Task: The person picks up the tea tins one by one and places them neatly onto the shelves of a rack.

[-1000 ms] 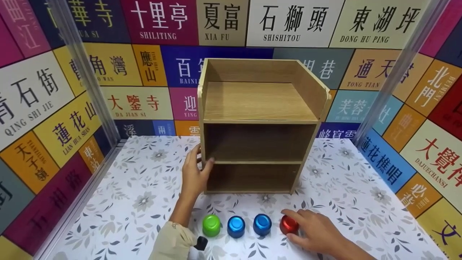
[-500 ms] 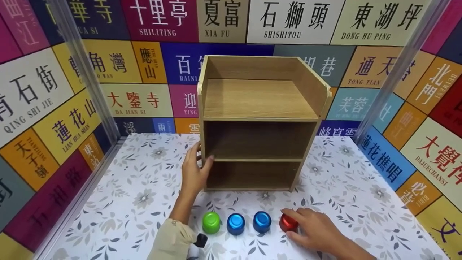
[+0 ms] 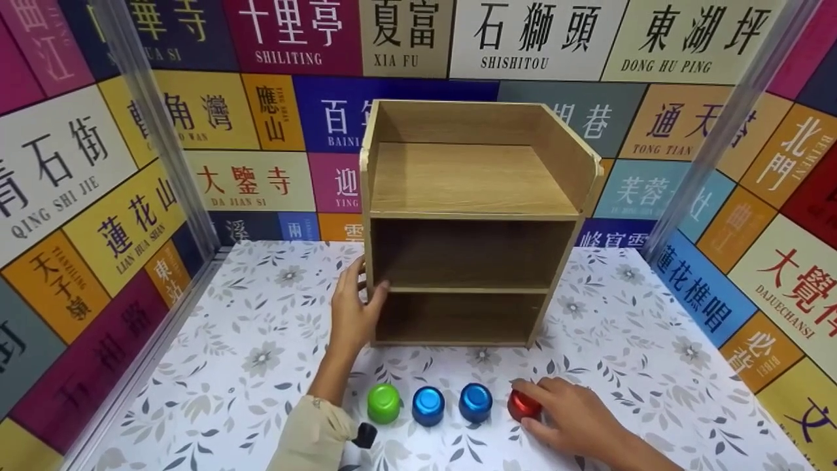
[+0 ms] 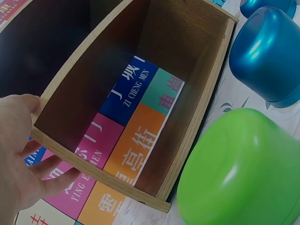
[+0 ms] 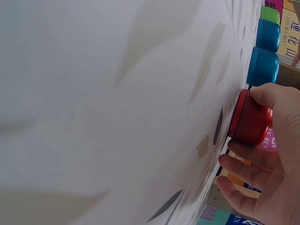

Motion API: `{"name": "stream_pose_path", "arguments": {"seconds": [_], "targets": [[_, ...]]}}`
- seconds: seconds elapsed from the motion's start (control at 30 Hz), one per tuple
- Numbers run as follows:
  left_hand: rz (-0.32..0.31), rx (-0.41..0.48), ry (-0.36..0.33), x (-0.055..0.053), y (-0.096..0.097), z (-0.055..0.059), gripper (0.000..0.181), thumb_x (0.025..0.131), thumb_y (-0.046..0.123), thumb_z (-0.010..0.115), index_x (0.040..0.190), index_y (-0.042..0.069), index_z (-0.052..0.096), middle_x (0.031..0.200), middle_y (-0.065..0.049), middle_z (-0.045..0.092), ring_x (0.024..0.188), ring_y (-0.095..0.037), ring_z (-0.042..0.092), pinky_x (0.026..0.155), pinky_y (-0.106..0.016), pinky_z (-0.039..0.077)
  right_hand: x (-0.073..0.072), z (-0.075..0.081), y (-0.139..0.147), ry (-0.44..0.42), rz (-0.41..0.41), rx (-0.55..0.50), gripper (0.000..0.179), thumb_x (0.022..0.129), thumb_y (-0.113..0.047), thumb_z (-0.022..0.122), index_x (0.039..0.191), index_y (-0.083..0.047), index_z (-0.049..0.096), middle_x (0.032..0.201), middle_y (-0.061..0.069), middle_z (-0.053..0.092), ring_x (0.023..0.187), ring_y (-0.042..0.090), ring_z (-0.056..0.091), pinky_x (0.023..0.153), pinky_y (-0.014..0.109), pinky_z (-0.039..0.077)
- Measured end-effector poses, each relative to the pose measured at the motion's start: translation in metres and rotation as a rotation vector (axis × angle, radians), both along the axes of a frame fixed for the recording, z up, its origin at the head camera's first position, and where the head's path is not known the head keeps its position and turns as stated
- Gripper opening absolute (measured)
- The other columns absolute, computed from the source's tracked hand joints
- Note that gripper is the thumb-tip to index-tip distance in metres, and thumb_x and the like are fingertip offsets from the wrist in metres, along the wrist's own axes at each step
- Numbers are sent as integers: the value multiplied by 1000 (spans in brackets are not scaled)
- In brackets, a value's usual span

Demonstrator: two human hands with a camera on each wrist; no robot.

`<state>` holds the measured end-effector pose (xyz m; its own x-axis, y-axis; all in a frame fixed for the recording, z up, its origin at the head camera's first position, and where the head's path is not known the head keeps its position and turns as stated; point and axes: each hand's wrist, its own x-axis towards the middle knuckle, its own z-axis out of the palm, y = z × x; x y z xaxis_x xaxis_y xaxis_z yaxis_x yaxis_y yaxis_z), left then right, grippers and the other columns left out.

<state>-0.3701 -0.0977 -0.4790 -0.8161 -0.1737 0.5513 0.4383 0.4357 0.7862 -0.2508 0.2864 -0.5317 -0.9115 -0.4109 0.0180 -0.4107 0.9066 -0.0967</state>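
Note:
A small wooden shelf unit (image 3: 472, 182) stands at the middle of the table. At its left side panel my left hand (image 3: 353, 307) holds the edge, thumb in front and fingers round the outer face. Along the front runs a row of small, rounded upside-down cups: a green cup (image 3: 383, 403), a blue cup (image 3: 428, 406), a second blue cup (image 3: 475, 402) and a red cup (image 3: 523, 405). My right hand (image 3: 575, 415) grips the red cup between thumb and fingers; the right wrist view shows its thumb and forefinger on opposite sides of the red cup (image 5: 253, 117), which sits on the cloth.
A white cloth with grey flowers and leaves (image 3: 261, 327) covers the table. Behind and at both sides rise walls of coloured name signs (image 3: 536, 39), with clear corner strips. In the left wrist view, signs show through the shelf's lower compartment (image 4: 187, 33).
The camera view shifts slightly. Both hands keep their places on the shelf unit and the red cup, and the cups have not moved.

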Motion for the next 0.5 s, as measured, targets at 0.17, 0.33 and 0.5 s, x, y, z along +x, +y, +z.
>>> {"name": "stream_pose_path", "arguments": {"seconds": [0.17,0.33,0.5], "targets": [[-14,24,15,1,1,1,58,96,26,72,149,15,50,135,-13,59,123,-27,61,100,-42,59,1,3,1,24,-1,6,60,87,-58,72,142,-40,57,111,-3,66,92,13,59,77,40,58],[-18,27,5,0,1,1,59,96,28,72,149,15,50,134,-13,59,119,-29,64,96,-40,61,2,8,2,15,-13,0,59,87,-58,71,142,-42,57,108,-6,64,89,11,56,75,36,57],[-18,35,7,0,1,1,58,96,26,72,148,16,51,134,-13,59,119,-28,64,95,-40,61,1,14,3,42,-4,5,57,88,-60,70,141,-43,57,104,-8,63,85,8,53,72,32,55]]}}
